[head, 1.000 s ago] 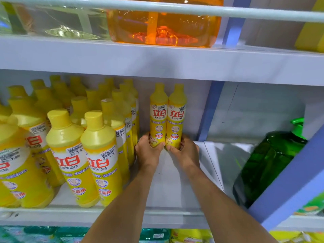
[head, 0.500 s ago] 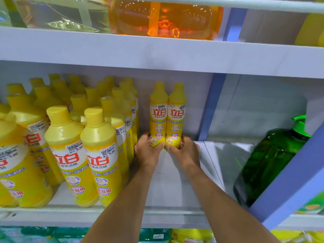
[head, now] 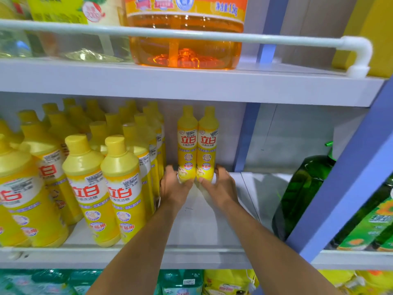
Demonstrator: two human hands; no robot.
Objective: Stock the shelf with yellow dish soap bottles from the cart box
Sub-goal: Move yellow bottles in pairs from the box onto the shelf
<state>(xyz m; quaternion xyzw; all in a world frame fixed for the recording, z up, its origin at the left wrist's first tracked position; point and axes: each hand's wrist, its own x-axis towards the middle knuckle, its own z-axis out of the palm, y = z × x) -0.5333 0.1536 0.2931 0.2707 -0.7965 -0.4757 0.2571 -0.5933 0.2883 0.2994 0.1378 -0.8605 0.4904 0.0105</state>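
Note:
Two yellow dish soap bottles stand upright side by side at the back of the middle shelf (head: 191, 226), labels facing me. My left hand (head: 174, 186) grips the base of the left bottle (head: 187, 143). My right hand (head: 221, 186) grips the base of the right bottle (head: 207, 143). To their left stands a dense group of several identical yellow bottles (head: 121, 184) in rows reaching the shelf's front edge. The cart box is out of view.
A blue upright post (head: 246, 137) bounds the bay at the back right. A large green jug (head: 302, 192) stands to the right. Above, an orange jug (head: 185, 39) sits behind a white rail (head: 212, 38). More packages fill the shelf below.
Both hands stay on the two bottles' bases in the same spot. My view has tilted upward, showing more of the upper shelf.

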